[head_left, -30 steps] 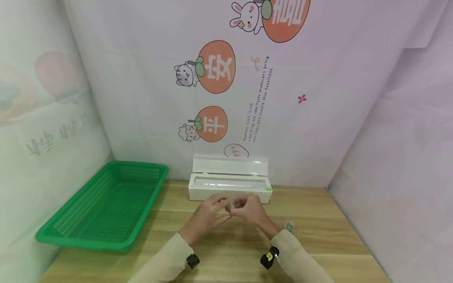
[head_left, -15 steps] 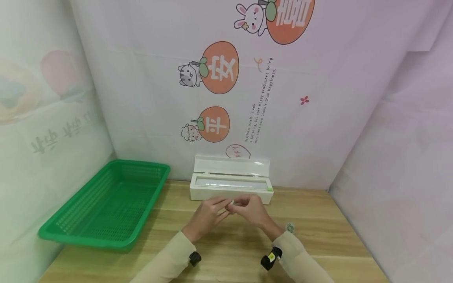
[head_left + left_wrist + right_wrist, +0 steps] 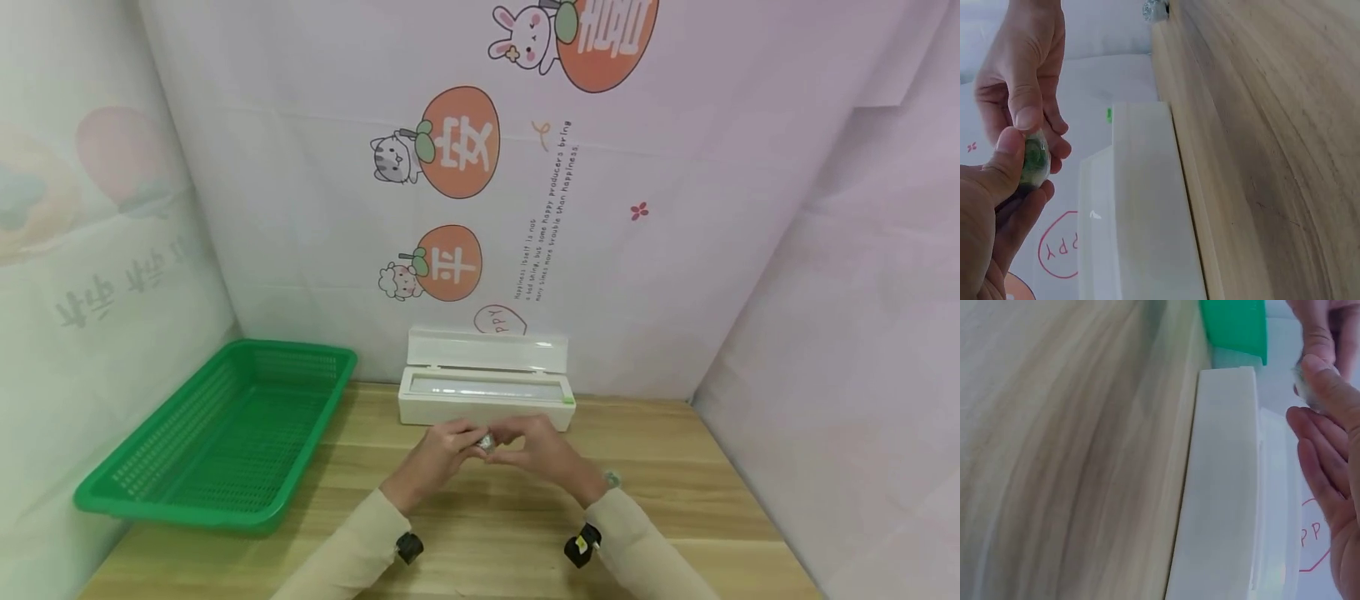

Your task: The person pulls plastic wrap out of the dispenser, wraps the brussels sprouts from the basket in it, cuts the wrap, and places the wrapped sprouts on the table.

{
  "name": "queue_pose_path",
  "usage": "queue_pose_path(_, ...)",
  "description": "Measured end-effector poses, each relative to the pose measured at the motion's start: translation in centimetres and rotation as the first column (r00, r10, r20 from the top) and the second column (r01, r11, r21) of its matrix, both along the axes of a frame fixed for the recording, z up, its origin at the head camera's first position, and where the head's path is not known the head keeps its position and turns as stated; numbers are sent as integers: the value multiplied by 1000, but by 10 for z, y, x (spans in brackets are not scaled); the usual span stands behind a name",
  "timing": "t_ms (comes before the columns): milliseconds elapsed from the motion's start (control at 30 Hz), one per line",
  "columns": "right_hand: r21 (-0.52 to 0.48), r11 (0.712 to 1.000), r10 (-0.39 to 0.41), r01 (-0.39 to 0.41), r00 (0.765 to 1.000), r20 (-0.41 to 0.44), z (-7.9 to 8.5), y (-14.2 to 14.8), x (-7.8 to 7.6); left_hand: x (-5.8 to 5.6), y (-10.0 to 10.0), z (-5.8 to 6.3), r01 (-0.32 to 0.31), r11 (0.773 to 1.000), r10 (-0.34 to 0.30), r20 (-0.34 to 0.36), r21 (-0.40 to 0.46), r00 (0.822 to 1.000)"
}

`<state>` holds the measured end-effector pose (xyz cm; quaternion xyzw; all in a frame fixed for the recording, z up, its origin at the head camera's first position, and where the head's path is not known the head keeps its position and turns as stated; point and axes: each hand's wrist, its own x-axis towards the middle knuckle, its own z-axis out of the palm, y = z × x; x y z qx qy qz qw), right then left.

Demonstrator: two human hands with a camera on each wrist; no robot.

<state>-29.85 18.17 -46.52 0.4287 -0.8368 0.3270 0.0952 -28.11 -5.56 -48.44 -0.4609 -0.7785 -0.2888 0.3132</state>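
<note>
Between both hands is a small, rounded green thing wrapped in clear film (image 3: 1035, 161), held up in front of the white box. My left hand (image 3: 435, 461) grips it from the left, thumb on the near side and fingers bent behind. My right hand (image 3: 546, 454) meets it from the other side, its thumb and fingertips pinching the wrapped end. In the right wrist view, the right thumb lies over the wrapped thing (image 3: 1305, 384) while other fingers are spread below. What exactly is inside the film cannot be told.
A long white film dispenser (image 3: 487, 412) with a raised clear lid stands against the back wall. To the left is a green plastic basket (image 3: 292, 467). Another film-wrapped green thing (image 3: 612, 479) lies on the wooden table (image 3: 675, 517), partly behind the right wrist.
The left fingers, spread earlier, have closed round the wrapped thing. My right hand has shifted slightly right, its thumb and fingers further apart, and more of the wrapped thing shows.
</note>
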Motion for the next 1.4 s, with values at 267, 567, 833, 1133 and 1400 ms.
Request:
queue_pose_path(267, 41, 998, -35, 41, 988, -150, -3, 0, 7, 6, 2, 2, 61, 994, -95, 402, 96, 911)
queue_pose_path(567, -5, 1000, -9, 9, 993, -119, -3, 12, 14, 2, 7, -5, 20, 965, -205, 702, 262, 683)
queue_pose_path(833, -136, 976, -96, 172, 894, 438, -9, 34, 31, 11, 37, -6, -25, 964, -165, 667, 266, 727)
queue_pose_path(1133, -87, 925, -252, 370, 768, 588, -11, 85, 62, 19, 89, -11, 124, 983, -183, 682, 135, 708)
queue_pose_path(1400, -42, 913, -287, 407, 710, 643, -22, 134, 82, 28, 143, -26, 120, 992, -113, 649, 34, 752)
